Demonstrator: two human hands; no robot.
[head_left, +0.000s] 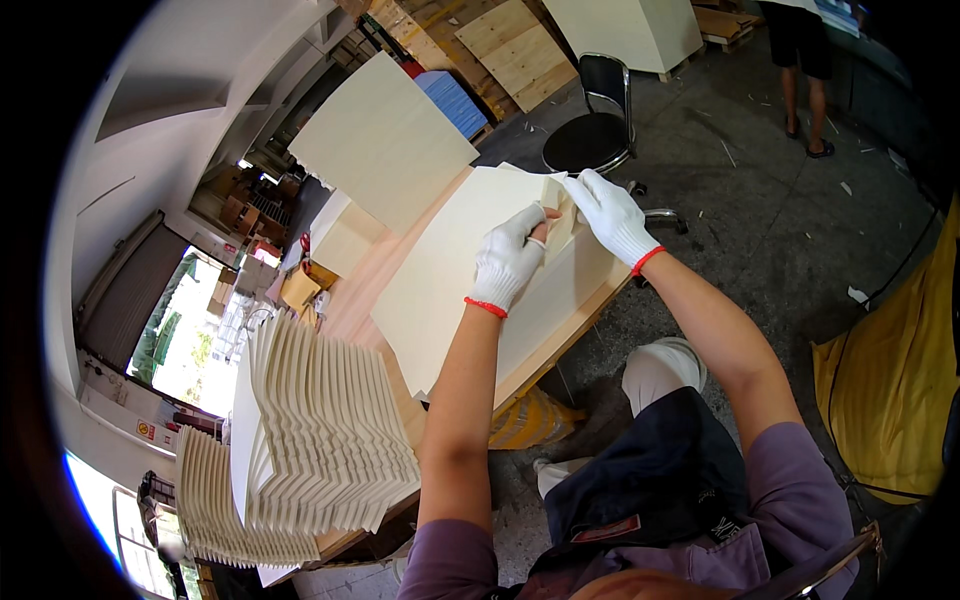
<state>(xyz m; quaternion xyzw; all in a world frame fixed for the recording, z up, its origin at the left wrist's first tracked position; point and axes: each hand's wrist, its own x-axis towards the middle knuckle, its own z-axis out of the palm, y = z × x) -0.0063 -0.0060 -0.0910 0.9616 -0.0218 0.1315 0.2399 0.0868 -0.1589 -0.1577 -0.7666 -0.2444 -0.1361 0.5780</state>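
In white knit gloves with red cuffs, both my hands are at the far right end of a large cream paperboard sheet [455,265] on the wooden table. My left hand [510,258] is closed around a narrow folded flap [558,222], with bare fingertips showing through the glove. To its right, my right hand [610,212] has its fingers closed at the sheet's far corner, and the flap lies between the two hands. The right fingertips are partly hidden. Along the near edge, a strip of the sheet [540,325] is bent down.
Stacks of folded cream paperboard [320,430] fill the table's left end. A tall cream board [385,150] and a cream box [345,235] stand behind. Beyond the table are a black chair [590,140] and a standing person [800,80]. Yellow cloth [890,380] hangs at right.
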